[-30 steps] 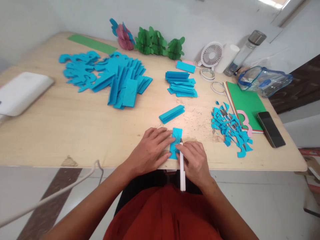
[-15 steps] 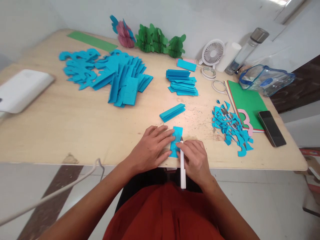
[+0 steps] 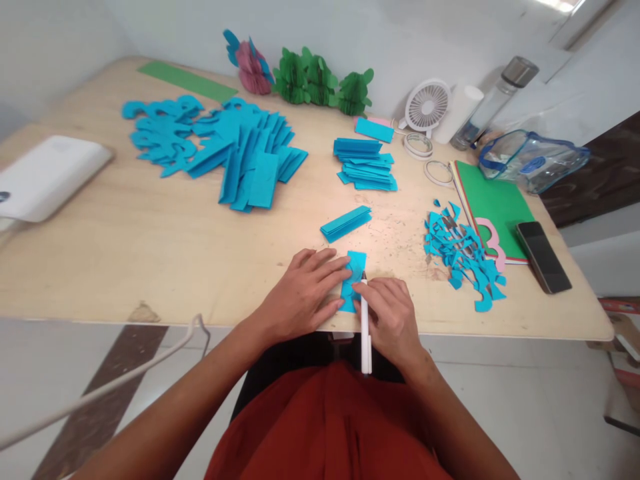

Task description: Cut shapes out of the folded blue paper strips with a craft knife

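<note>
A small blue paper strip [image 3: 356, 261] lies at the table's front edge, with faint curved marks on it. My left hand [image 3: 305, 293] rests flat on the wood beside it, fingers spread and their tips pressing the strip's left side. My right hand [image 3: 387, 310] is closed round a white pen [image 3: 365, 327], whose dark tip meets the strip's right edge. The right fingertips also touch the paper, and its lower part is partly hidden by them. Just beyond the hands lies a folded blue paper bundle [image 3: 346, 223].
Folded blue papers [image 3: 365, 163] and a larger heap of blue cut-outs [image 3: 263, 177] lie farther back. On the right are blue scraps [image 3: 463, 247], a green sheet [image 3: 493, 200], and a phone [image 3: 543, 257]. A fan [image 3: 427, 105] and bottle [image 3: 493, 103] stand near the wall.
Both hands, the pen and the strip keep nearly the same positions. The whole view has shifted slightly.
</note>
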A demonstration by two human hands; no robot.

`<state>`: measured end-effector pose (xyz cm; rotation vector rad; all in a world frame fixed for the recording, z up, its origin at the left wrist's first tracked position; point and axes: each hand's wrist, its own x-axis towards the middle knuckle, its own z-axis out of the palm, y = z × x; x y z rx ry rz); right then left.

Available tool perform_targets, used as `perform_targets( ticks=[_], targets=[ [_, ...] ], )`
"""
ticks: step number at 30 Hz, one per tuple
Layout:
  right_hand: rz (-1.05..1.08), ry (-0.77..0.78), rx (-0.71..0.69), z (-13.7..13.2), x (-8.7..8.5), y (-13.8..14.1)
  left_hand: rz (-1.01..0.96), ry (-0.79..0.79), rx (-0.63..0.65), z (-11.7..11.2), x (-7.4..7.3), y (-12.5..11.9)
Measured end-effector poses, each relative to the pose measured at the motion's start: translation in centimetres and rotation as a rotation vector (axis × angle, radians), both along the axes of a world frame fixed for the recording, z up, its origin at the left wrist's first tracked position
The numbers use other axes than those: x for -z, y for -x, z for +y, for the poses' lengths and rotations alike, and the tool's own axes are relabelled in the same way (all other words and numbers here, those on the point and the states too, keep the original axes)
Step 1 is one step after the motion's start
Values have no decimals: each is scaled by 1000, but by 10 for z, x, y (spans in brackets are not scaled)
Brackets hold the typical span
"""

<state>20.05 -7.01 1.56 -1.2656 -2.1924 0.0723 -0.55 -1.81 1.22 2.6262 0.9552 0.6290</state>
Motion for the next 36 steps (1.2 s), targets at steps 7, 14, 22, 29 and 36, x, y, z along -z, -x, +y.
perform_targets(
  ticks=[7,14,22,29,36],
  targets=[
    [-1,0,-8,0,0,0,-2,2,1,0,1,1],
    [-7,9,0,0,1,-1,-36,32,1,1,0,0],
    [-13,18,-3,0,0,-2,-48,89,-3,3,-2,1],
    [9,18,0,0,0,-2,-33,106,-4,4,-1,1],
    [-18,39,-4,0,0,-2,-22,96,9,5,0,1]
  ],
)
